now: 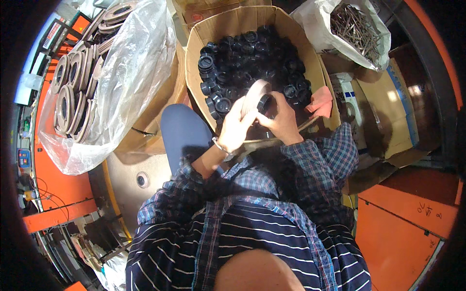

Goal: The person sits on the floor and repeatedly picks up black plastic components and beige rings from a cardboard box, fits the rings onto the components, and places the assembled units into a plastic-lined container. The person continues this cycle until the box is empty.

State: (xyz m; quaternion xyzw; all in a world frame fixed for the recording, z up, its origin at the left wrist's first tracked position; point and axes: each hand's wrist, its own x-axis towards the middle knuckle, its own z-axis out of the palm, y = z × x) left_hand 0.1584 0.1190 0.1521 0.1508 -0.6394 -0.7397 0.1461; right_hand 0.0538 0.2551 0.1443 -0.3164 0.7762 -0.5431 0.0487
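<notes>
Over the near part of an open cardboard box [194,53], my two hands meet. My left hand [235,127] is closed on a light brown ring [258,88], which stands on edge. My right hand [282,120] grips a short black cylindrical part [264,103] right beside the ring. Whether the black part sits inside the ring or only against it, I cannot tell. Many similar black round parts [222,105] fill the box below my hands.
On the left, a clear plastic bag [141,63] holds stacked brown rings [65,109]. A white sack [315,22] of thin brown strips [354,29] stands at the far right. A pink cloth [320,103] hangs on the box's right rim. One ring [142,180] lies on the floor.
</notes>
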